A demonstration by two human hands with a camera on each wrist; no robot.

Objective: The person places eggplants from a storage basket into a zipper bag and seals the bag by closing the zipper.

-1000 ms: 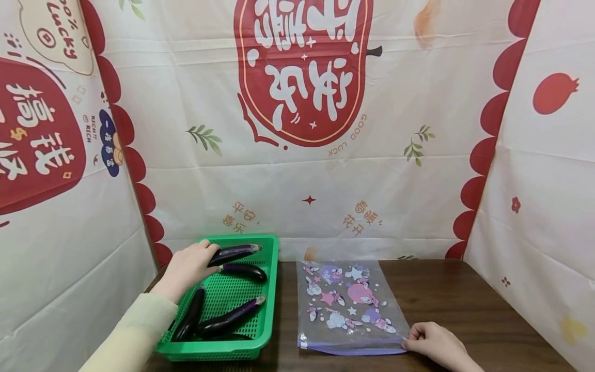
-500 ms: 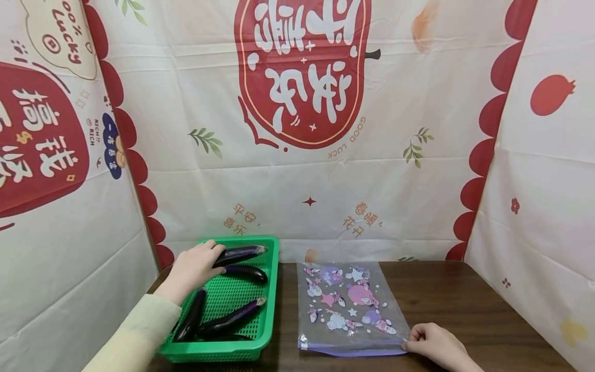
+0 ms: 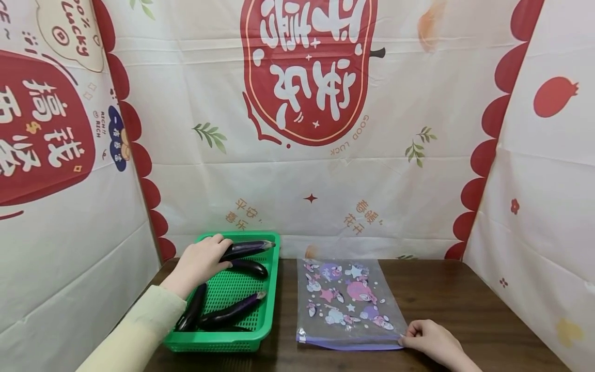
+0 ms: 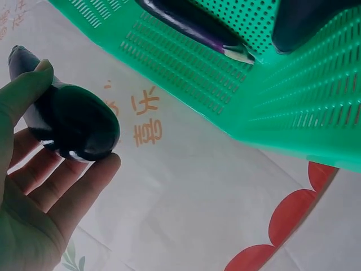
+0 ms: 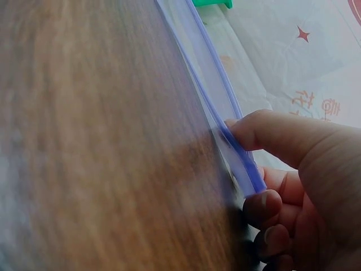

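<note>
My left hand [image 3: 202,263] holds a dark purple eggplant [image 3: 248,249] over the back of the green basket [image 3: 273,289]. In the left wrist view, its thumb and fingers wrap the eggplant [image 4: 79,121], which is raised outside the basket wall. Several other eggplants lie in the basket, among them a curved one [image 3: 251,267] at the back and a longer one [image 3: 234,312] in front. To the right, a clear printed zip bag [image 3: 344,305] lies flat. My right hand [image 3: 432,341] pinches the right corner of its purple zip edge [image 5: 223,110].
Beneath everything is a dark wooden table [image 3: 446,289]. A white printed cloth [image 3: 297,181] hangs behind it and along both sides. A slider [image 3: 302,336] sits at the bag's left front corner, with a strip of table between bag and basket.
My left hand has shifted a little to the right, carrying the eggplant toward the basket's right rim. The right hand keeps its pinch on the bag's corner. The head view has shifted slightly.
</note>
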